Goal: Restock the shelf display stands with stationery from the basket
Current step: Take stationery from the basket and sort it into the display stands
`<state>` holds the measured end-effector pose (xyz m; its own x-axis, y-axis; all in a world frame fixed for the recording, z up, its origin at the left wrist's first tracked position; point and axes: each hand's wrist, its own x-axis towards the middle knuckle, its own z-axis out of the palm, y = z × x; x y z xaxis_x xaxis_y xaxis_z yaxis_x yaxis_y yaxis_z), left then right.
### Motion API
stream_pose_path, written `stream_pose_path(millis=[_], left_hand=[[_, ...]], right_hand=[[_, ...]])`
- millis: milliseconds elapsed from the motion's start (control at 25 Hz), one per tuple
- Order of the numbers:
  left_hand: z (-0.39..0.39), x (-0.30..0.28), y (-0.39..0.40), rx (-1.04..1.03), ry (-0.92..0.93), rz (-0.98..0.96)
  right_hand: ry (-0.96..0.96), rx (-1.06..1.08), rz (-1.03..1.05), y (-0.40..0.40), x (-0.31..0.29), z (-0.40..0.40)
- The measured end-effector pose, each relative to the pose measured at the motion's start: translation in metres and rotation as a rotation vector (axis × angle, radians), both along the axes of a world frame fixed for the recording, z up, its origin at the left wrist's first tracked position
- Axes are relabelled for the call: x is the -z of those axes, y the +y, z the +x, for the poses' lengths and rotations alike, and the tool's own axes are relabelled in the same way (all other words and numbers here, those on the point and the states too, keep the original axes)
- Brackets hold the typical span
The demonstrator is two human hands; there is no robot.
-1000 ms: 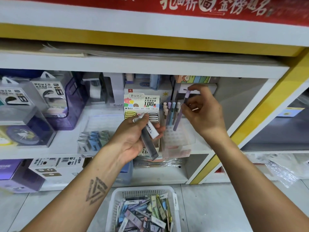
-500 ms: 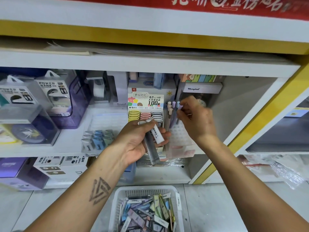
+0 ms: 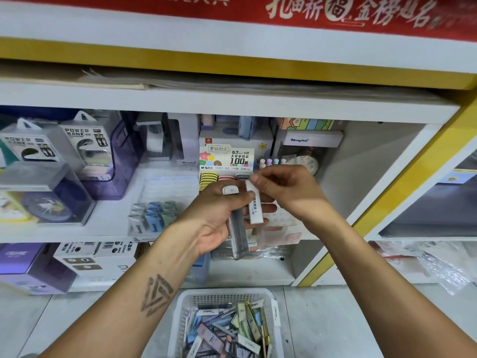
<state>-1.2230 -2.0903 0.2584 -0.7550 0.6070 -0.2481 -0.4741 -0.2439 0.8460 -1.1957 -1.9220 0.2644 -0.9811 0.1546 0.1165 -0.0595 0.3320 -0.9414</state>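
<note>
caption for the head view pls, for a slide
Left hand grips slim boxed pens; right hand pinches one white box above white plastic basket.

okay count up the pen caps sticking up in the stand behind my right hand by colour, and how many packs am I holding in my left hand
Pen caps in the stand, those visible above the right hand:
Cream pen cap: 1
Purple pen cap: 1
Blue pen cap: 1
Pale pen cap: 1
Packs held in the left hand:
White pack: 1
Dark clear pack: 1
Total: 6. The hand may hide more caps.

I see white shelving (image 3: 232,104) with yellow trim (image 3: 232,64) — a red banner (image 3: 232,6) above, pale tiled floor (image 3: 335,319) below.
</note>
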Motion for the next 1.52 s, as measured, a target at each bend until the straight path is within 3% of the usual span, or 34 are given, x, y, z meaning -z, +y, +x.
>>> stream_pose_path(millis=[160,320,440,640,960,1160,1360,1520], left_hand=[[0.001,-0.002,0.002,0.037,0.018,-0.003],[-0.003,0.000,-0.001,-0.071,0.039,-0.171],[-0.004,-0.001,-0.010,-0.102,0.079,-0.277],[-0.007,-0.005,-0.033,-0.088,0.000,-0.222],[-0.017,-0.004,-0.089,-0.314,0.127,-0.290],[-0.026,-0.003,-0.125,-0.357,0.039,-0.300],[-0.043,0.001,-0.171,-0.560,0.088,-0.578],[-0.042,0.011,-0.193,-0.493,0.260,-0.811]], right_hand=[[-0.013,0.014,-0.152,0.005,-0.005,0.004],[0.048,0.093,-0.284,0.016,-0.009,0.004],[0.062,0.022,-0.301,0.009,-0.010,0.004],[0.111,-0.120,-0.312,-0.009,-0.011,-0.001],[0.064,-0.233,-0.168,-0.056,-0.007,-0.016],[0.040,-0.246,-0.160,-0.092,-0.009,-0.026],[0.157,-0.101,0.087,-0.113,-0.006,-0.041],[0.150,-0.004,0.126,-0.124,0.001,-0.049]])
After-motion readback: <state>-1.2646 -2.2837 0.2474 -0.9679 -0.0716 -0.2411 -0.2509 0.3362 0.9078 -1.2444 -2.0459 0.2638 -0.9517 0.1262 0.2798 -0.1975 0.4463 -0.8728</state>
